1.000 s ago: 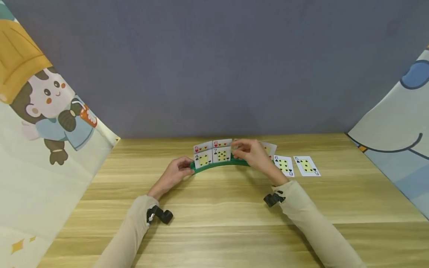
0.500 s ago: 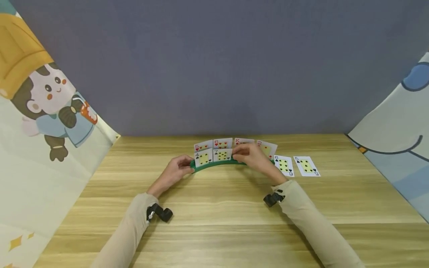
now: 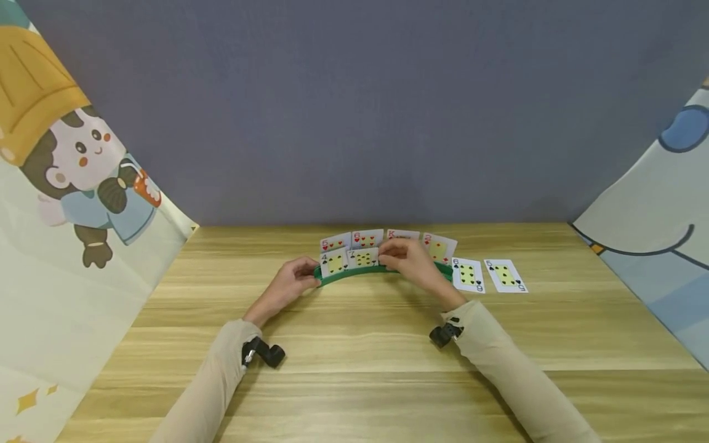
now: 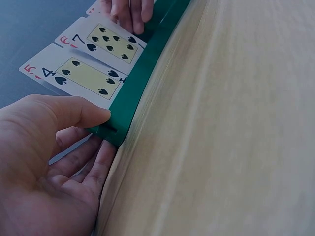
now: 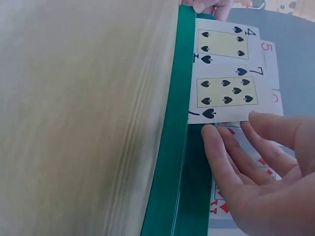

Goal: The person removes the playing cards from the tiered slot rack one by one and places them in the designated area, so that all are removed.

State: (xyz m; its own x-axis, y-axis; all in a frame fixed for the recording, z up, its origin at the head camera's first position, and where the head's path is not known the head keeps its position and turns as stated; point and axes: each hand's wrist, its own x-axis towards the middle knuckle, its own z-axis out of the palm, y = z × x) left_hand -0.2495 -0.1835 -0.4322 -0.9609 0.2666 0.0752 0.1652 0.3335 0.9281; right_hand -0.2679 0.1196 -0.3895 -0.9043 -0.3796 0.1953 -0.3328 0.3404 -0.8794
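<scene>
**Light 7 [image 3: 362, 258], best taken by its edges**

My left hand [image 3: 290, 280] pinches the end of the rack [image 3: 356, 273], probably stiff enough for a firm grip. My right hand [image 3: 412, 261] is half-spread, its fingertips at the side of the 7, which stands in the rack's front row beside the 4 [image 3: 334, 263]. The 7 should be slick and bendy: press gently, low down.

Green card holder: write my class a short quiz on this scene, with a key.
1. Which card stands in front of the 5 of hearts: (a) king, (b) 4 of spades, (c) red 2?
2. True or false: the left hand grips the left end of the card holder.
3. How many cards lie flat on the table?

Key: 1 b; 2 true; 3 two, the 6 of spades and 5 of spades.
</scene>
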